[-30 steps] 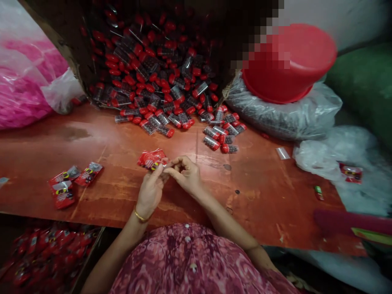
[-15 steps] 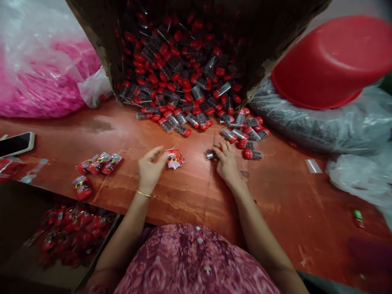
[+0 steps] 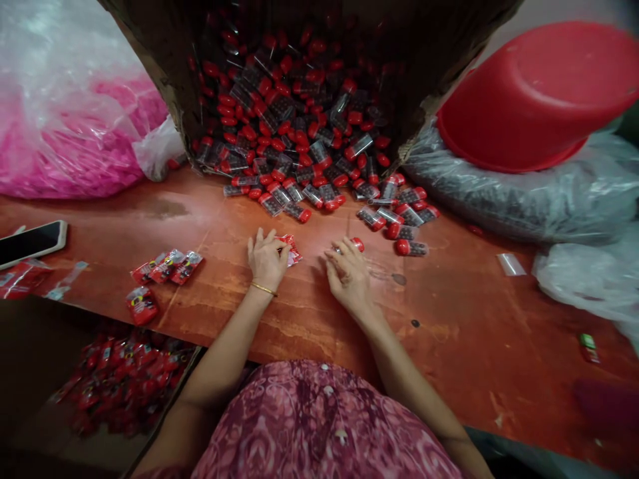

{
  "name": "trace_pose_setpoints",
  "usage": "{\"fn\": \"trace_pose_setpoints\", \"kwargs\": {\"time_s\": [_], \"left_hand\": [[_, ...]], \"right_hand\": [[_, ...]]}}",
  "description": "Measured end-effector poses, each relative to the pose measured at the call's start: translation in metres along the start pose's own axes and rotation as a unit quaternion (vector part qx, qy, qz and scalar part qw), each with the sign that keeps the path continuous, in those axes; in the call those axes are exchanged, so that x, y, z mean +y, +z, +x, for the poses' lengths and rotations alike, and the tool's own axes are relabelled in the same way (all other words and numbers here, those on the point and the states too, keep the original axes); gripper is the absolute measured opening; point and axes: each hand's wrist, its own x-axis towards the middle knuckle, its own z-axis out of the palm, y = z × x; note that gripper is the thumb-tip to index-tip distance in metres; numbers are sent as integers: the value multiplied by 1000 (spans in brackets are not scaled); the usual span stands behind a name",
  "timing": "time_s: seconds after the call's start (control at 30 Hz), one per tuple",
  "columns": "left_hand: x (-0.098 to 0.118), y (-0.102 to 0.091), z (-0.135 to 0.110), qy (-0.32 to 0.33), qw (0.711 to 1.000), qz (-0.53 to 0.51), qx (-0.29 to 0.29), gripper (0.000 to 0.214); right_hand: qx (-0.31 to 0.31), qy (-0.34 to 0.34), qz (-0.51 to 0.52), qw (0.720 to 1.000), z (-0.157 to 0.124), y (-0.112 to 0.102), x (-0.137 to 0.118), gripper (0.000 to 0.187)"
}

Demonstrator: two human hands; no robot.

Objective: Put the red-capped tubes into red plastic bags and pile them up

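A small stack of red printed packets (image 3: 294,251) lies on the table in front of me. My left hand (image 3: 267,259), with a gold bangle at its wrist, has thumb and forefinger pinched at the stack's left edge, closed on a packet. To the right, my right hand (image 3: 349,276) is held low with its fingers bent and apart. Just behind its fingers lies a clear tube with a red cap (image 3: 357,244), partly hidden by them. More red-capped tubes (image 3: 412,248) with dark contents are spread beyond. Several filled red packets (image 3: 168,266) rest at the left.
A cardboard box (image 3: 174,110) on its side spills tubes onto the wooden table (image 3: 449,319). A red tub (image 3: 514,106) stands on a plastic bag (image 3: 499,206). A phone (image 3: 32,243) and a bag of pink pieces (image 3: 74,146) are left; a lower box (image 3: 192,372) holds red packets.
My left hand has moved right onto the packet stack, its fingers now pinching there. My right hand has shifted slightly left and towards me, while the red-capped tube beside it stays in place.
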Motion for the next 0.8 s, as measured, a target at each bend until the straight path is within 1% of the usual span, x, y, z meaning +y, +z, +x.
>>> {"fn": "trace_pose_setpoints", "kwargs": {"time_s": [0.07,0.13,0.17,0.23,0.27,0.3,0.33,0.37,0.4,0.43,0.47,0.5,0.57,0.6,0.63,0.7,0.73,0.8], "left_hand": [[7,-5,-1,-1,999,-13,32,11],[17,-12,-4,3,998,-24,65,13],[22,-15,-7,11,997,-32,76,13],[32,-19,-13,34,994,-56,82,14],[36,-20,-16,43,993,-73,79,14],[39,-20,-19,48,991,-97,74,14],[41,-20,-22,44,988,-127,71,14],[42,-19,-24,29,984,-163,71,17],[42,-18,-27,4,977,-205,66,22],[42,-18,-29,-29,966,-252,49,27],[42,-18,-31,-67,951,-301,15,30],[42,-18,-33,-108,931,-348,-36,32],[44,-20,-38,-179,873,-430,-143,37],[46,-21,-40,-204,845,-463,-172,38],[48,-22,-41,-224,823,-491,-177,39],[52,-22,-43,-258,795,-528,-149,39],[53,-21,-43,-272,787,-537,-135,40],[53,-19,-42,-295,776,-542,-127,40]], "right_hand": [[-1,33,49,998,1,4,-11,17],[-18,109,136,985,2,10,-22,20],[-33,155,194,968,3,13,-28,24],[-56,231,315,919,7,19,-39,28],[-58,255,363,894,9,22,-43,29],[-54,270,395,876,11,23,-47,28],[-45,277,411,868,13,24,-49,27],[-31,278,413,867,14,25,-50,26],[-17,276,405,872,14,24,-50,26],[-5,271,390,880,14,22,-49,27],[5,264,371,890,14,20,-48,29],[12,256,350,901,13,18,-46,30],[19,240,307,921,9,15,-42,31],[18,231,288,929,7,14,-40,32],[14,221,271,937,5,14,-39,32],[0,200,250,947,2,15,-39,32],[-10,191,246,950,0,15,-39,32],[-39,182,239,953,0,14,-39,34]]}}
